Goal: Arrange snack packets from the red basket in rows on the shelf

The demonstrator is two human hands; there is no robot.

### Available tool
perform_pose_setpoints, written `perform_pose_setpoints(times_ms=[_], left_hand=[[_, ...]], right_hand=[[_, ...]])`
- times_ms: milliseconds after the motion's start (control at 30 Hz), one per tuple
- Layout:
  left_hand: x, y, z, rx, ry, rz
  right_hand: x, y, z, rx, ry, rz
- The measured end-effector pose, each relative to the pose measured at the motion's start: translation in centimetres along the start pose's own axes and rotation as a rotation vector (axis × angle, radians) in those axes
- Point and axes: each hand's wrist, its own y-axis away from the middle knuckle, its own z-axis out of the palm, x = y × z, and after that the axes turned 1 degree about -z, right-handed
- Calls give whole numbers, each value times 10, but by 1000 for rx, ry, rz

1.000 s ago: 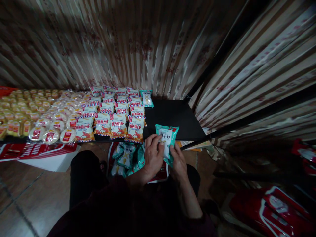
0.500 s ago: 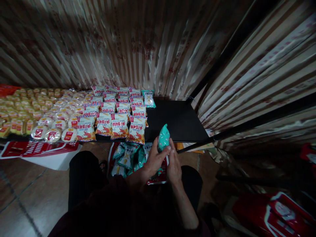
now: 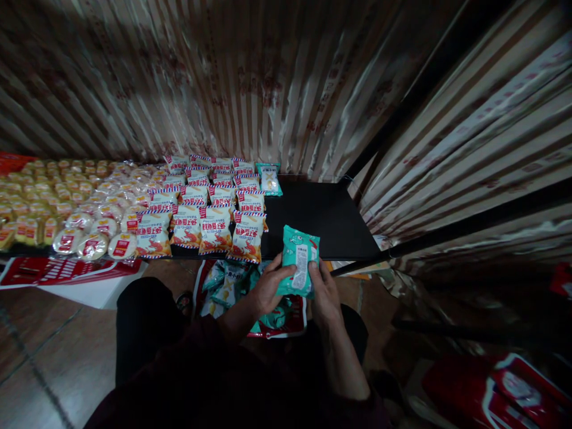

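Teal packet (image 3: 295,249) in hands (image 3: 267,288); container (image 3: 299,323) holds similar packets (image 3: 230,287).

A dark, maroon-tinged top (image 3: 250,387) has sleeves (image 3: 208,339) ending above bare forearms (image 3: 342,351) and fingers (image 3: 317,277), worn with black trousers (image 3: 147,328).

From here I count one held teal plastic packet (image 3: 301,260), one far teal-and-white pouch (image 3: 269,180) and, in the nearest row, four white-and-orange plastic bags (image 3: 215,230), three round white cakes (image 3: 92,245).
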Motion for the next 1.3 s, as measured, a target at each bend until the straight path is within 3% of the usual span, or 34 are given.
perform_pose_setpoints(times_ms=[133, 333, 533, 933, 1067, 1300], left_hand=[[2, -3, -3, 0, -79, -16], [-10, -15, -16, -17, -260, 144], [-15, -21, -22, -73, -340, 179], [-13, -35, -17, 58, -439, 282], [-6, -42, -11, 72, -474, 335], [6, -55, -4, 53, -559, 426]], right_hand=[[-1, -2, 2, -57, -86, 34], [8, -13, 2, 38, -103, -1], [13, -29, -4, 100, -70, 7], [3, -47, 1, 64, 50, -106], [-1, -59, 4, 85, 126, -195], [-4, -85, 7, 130, 286, -519]])
